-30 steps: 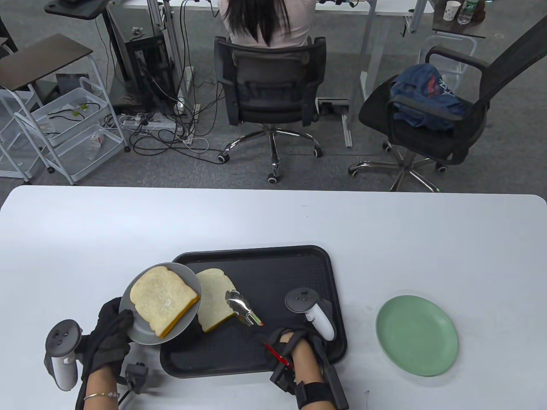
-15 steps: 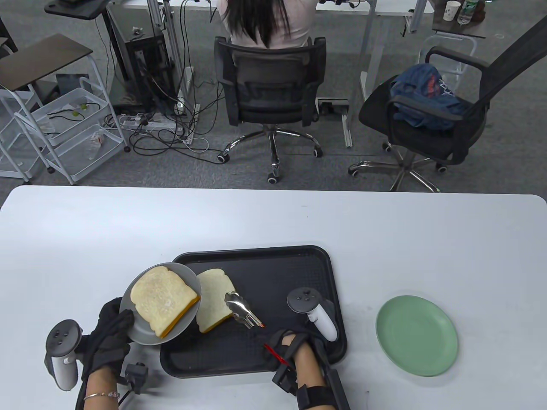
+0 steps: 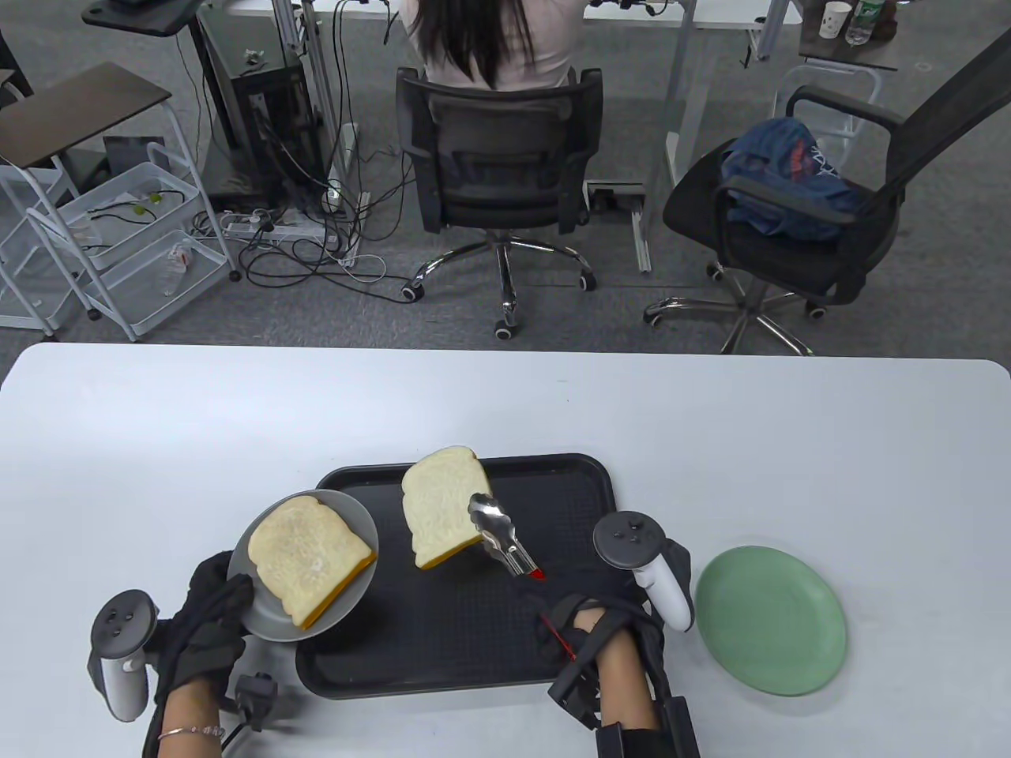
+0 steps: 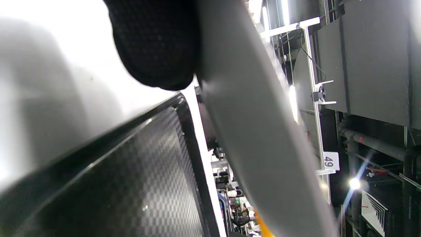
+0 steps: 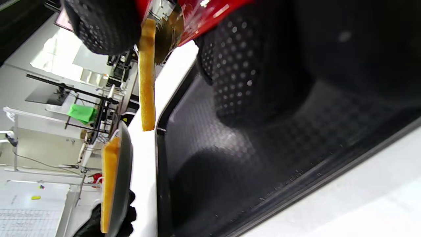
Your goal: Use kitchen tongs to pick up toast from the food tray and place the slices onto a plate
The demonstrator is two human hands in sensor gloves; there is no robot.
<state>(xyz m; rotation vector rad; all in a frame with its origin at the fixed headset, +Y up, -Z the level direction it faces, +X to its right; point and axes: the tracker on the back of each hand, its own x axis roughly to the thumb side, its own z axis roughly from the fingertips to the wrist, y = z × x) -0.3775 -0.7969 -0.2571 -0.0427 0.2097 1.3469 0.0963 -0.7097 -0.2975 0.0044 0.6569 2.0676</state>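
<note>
Steel tongs (image 3: 499,538), square spongy toast (image 3: 442,505)

We see a black tray (image 3: 569,505) with a fine checkered texture, a grey plate (image 3: 268,624) and a pale green plate (image 3: 770,620). The toast slices (image 3: 442,505) are cream with golden-yellow crusts. The tongs (image 3: 501,541) are silver with red handles; both gloves (image 3: 201,632) are black.

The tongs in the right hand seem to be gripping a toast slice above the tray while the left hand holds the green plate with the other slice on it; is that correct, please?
Not quite: the plate in the left hand is the grey plate, as the table view shows. The green plate lies bare on the table. The rest holds: the tongs in the right hand grip a toast slice above the tray.
</note>
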